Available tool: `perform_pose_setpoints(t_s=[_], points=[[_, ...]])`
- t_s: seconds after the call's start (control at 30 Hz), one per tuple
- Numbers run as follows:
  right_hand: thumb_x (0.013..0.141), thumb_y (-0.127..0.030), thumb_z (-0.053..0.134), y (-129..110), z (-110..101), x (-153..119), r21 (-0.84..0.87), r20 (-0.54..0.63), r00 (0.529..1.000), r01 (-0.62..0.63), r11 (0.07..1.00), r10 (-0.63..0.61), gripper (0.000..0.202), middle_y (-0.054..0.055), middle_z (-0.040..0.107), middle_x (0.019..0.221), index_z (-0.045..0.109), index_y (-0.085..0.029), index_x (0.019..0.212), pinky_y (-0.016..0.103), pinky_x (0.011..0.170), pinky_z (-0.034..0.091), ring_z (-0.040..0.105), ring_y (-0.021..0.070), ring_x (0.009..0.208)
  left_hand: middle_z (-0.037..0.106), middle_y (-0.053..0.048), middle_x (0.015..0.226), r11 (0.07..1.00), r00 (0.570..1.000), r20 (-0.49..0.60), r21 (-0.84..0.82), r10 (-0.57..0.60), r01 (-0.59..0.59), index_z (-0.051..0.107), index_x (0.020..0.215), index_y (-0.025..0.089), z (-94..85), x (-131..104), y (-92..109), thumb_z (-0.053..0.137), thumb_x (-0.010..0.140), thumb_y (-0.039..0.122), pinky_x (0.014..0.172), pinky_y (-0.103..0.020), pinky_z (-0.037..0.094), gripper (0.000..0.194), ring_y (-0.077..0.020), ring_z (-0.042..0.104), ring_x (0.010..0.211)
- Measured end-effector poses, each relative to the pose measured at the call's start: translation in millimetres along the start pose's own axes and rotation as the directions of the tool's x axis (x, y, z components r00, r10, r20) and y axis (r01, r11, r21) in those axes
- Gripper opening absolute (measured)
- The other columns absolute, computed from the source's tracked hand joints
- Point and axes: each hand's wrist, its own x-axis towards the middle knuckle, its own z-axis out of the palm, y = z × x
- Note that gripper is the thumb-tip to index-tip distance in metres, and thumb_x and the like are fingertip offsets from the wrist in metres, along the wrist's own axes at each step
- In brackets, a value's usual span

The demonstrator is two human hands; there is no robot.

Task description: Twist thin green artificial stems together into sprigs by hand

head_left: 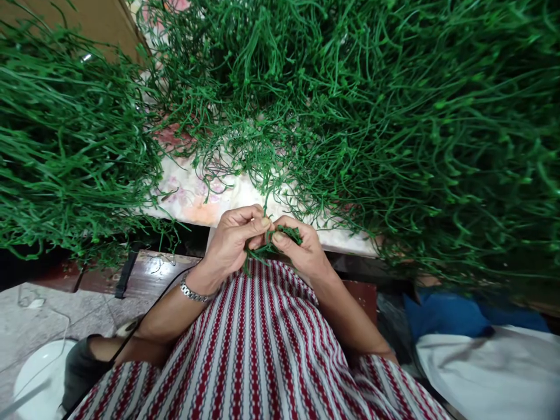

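My left hand pinches a thin green stem between thumb and forefinger; the stem rises from the fingertips toward the pile behind. Close beside it, my right hand is closed around a small bunch of short green sprigs, its thumb and forefinger almost touching the left fingertips. More green bits hang below, between the two hands. Whether the stems are plastic or real I cannot tell. Both hands are just over the table's near edge, above my lap.
Tangled green stems form a large heap across the back and right, and another heap lies at left. Under them is a floral tablecloth. A cardboard box stands at the back left. White cloth lies at lower right.
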Motion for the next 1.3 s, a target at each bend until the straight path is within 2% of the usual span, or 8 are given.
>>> perform_pose_setpoints(t_s=[0.13,0.27,0.4,0.6,0.83,1.0,1.13,1.3], points=[[0.083,-0.048,0.053,1,0,0,0.004,0.06,0.997,0.052,0.999,-0.052,0.032,-0.004,0.043,0.059,0.052,-0.017,0.073,0.021,0.052,0.034,0.038,0.009,0.054,0.056,0.003,0.062,0.998,0.999,0.023,-0.048,-0.035,0.036,0.056,0.057,0.012,1.2,-2,-2,0.073,0.063,0.02,0.038,-0.015,0.028,0.019,0.0004,0.04,0.036],[0.084,-0.041,0.053,-1,2,-1,0.02,0.11,0.986,0.125,0.992,-0.127,0.025,0.0,0.057,0.067,0.056,-0.017,0.078,0.024,0.06,0.041,0.05,0.0112,0.06,0.053,0.003,0.062,0.984,0.993,0.087,-0.152,-0.077,0.09,0.055,0.059,0.012,0.2,-2,3,0.069,0.067,0.021,0.037,-0.015,0.029,0.019,0.0006,0.037,0.036],[0.085,-0.036,0.054,-5,4,-6,0.046,0.251,0.941,0.221,0.974,-0.225,0.024,0.001,0.056,0.065,0.057,-0.016,0.071,0.023,0.059,0.04,0.05,0.0103,0.059,0.042,0.005,0.058,0.982,0.995,0.08,-0.185,0.063,-0.048,0.048,0.059,0.014,-6.1,0,22,0.066,0.071,0.027,0.037,-0.018,0.03,0.025,-0.0009,0.034,0.036],[0.087,-0.041,0.051,-13,-2,-4,0.013,-0.039,0.994,0.102,0.995,-0.102,0.025,-0.001,0.051,0.065,0.054,-0.018,0.078,0.021,0.049,0.033,0.043,0.0082,0.052,0.045,0.004,0.057,0.988,0.992,0.048,0.102,0.115,-0.119,0.051,0.06,0.014,-5.7,-1,19,0.068,0.072,0.029,0.04,-0.019,0.024,0.026,-0.0036,0.038,0.041],[0.084,-0.046,0.054,-4,16,0,0.231,0.083,0.994,-0.088,0.969,0.07,0.03,-0.005,0.044,0.056,0.05,-0.017,0.076,0.019,0.043,0.028,0.034,0.0054,0.044,0.04,0.004,0.058,0.857,0.916,0.0,0.354,0.4,-0.374,0.049,0.056,0.015,-1.3,5,-7,0.065,0.075,0.033,0.049,-0.022,0.026,0.031,-0.0071,0.036,0.052],[0.076,-0.053,0.06,4,24,-1,0.364,0.09,0.991,-0.128,0.922,0.102,0.037,-0.006,0.045,0.053,0.05,-0.017,0.076,0.02,0.042,0.027,0.034,0.0052,0.042,0.039,0.003,0.059,0.742,0.871,-0.002,0.525,0.491,-0.417,0.049,0.054,0.016,1.6,7,-6,0.062,0.078,0.029,0.054,-0.024,0.028,0.03,-0.0091,0.037,0.056],[0.073,-0.046,0.066,2,20,0,0.296,0.04,0.993,-0.117,0.948,0.11,0.034,-0.007,0.04,0.049,0.05,-0.016,0.066,0.02,0.042,0.025,0.033,0.0055,0.043,0.041,0.003,0.06,0.848,0.906,-0.023,0.363,0.424,-0.387,0.05,0.056,0.016,3.0,8,-7,0.065,0.075,0.031,0.05,-0.022,0.026,0.029,-0.0073,0.034,0.053],[0.077,-0.04,0.062,0,15,1,0.314,0.004,1.0,0.005,0.949,-0.006,0.028,-0.004,0.045,0.052,0.058,-0.015,0.067,0.022,0.044,0.025,0.034,0.0062,0.044,0.054,0.003,0.066,0.986,0.986,-0.023,-0.03,0.166,-0.166,0.05,0.062,0.016,3.8,8,-4,0.071,0.069,0.032,0.039,-0.019,0.017,0.027,-0.0019,0.027,0.041]])
